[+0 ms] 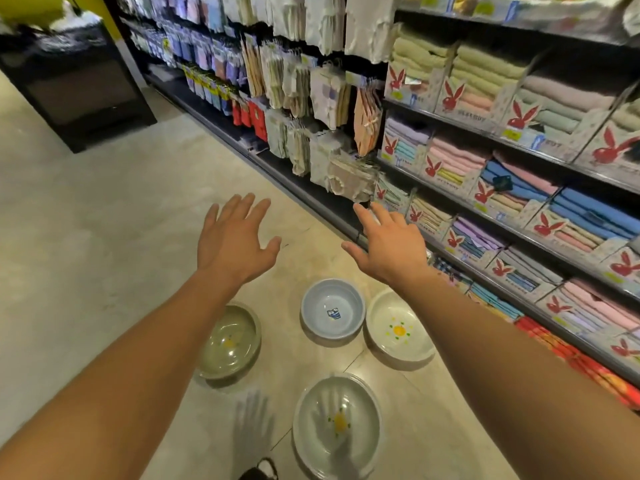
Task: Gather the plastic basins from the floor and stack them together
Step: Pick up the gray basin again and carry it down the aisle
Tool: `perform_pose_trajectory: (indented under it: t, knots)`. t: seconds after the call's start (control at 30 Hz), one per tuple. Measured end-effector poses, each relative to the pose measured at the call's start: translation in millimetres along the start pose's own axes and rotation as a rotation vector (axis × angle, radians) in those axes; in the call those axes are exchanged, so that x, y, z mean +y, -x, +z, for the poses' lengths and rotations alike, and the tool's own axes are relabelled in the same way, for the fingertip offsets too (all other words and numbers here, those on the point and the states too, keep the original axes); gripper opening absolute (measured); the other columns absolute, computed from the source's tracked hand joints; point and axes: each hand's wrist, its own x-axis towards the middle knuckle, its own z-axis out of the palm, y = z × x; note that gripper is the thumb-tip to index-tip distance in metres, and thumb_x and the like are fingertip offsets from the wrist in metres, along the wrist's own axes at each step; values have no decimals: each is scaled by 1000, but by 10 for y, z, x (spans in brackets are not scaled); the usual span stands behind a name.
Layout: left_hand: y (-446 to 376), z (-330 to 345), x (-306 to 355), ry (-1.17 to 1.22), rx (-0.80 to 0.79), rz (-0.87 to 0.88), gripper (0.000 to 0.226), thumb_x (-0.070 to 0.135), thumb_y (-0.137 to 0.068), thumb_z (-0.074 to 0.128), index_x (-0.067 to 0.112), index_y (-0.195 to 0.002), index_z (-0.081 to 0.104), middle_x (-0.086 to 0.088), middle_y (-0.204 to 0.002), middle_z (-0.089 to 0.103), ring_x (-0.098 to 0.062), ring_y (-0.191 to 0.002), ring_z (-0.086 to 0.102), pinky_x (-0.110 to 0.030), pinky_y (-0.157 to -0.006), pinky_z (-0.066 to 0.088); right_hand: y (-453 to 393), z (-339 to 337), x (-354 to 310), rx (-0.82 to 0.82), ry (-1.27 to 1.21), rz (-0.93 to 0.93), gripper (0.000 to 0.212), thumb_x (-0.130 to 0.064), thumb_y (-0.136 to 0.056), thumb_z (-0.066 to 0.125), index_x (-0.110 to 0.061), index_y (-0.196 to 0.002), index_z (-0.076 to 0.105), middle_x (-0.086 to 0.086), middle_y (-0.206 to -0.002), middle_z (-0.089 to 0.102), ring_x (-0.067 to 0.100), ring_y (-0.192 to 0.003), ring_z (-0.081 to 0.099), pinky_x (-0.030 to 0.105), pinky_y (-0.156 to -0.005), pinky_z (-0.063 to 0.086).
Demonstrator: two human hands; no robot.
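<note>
From the head view, the left hand (235, 239) and right hand (389, 247) reach forward, palms down, fingers spread wide and holding nothing, above four separate basins (333, 311) on the tiled floor (104, 220).

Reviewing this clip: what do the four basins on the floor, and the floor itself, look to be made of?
Blue basin: likely glossy moulded plastic, thin rolled rim, sticker inside. Cream basin and the two grey-green basins: same smooth sheen, printed yellow flower at the centre, probably plastic too. Floor: looks like polished beige stone or ceramic tile, with a visible joint line and soft reflections.
</note>
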Motion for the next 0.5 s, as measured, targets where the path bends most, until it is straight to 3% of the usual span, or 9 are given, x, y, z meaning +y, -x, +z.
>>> perform_pose_trajectory:
  t: [0.27, 0.5]
  knots:
    - [-1331, 596, -405, -9, -51, 142, 74, 56, -93, 46, 26, -158, 26, -4, -164, 24, -24, -152, 17, -46, -123, 10, -962, 455, -151, -23, -15, 139, 78, -69, -93, 38, -29, -157, 17, 7, -162, 25, 35, -140, 35, 53, -104, 40]
    - [-2621, 1381, -591, 1, -188, 336, 75, 56, -94, 43, 28, -159, 18, -2, -166, 19, -22, -152, 13, -47, -123, 9, -1933, 1000, -298, -104, 9, 300, 77, -69, -93, 37, -29, -157, 19, 7, -161, 26, 36, -140, 34, 53, -102, 41]
